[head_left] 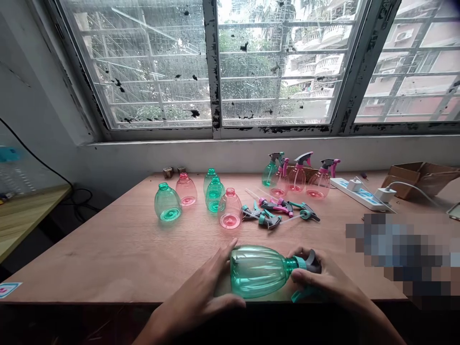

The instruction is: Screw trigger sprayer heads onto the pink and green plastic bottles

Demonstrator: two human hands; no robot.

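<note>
A clear green spray bottle [260, 271] lies on its side in the air just above the table's front edge, base to the left. My left hand [204, 287] cups its base, thumb below and fingers above; some of its fingers are hidden behind the bottle. Around the neck and the grey-and-teal spray head [312, 262], my right hand [323, 275] is closed. The teal trigger [304, 293] points down towards me. Beyond the bottle lie several loose spray heads [275, 211] in grey, teal and pink, with tubes attached.
Open green bottles [168, 203] and pink bottles [230, 211] stand on the wooden table [125, 254]. Several bottles with spray heads [296, 175] stand near the wall. Right are a white power strip [359, 194], a cardboard box [413, 179] and a blurred-out patch.
</note>
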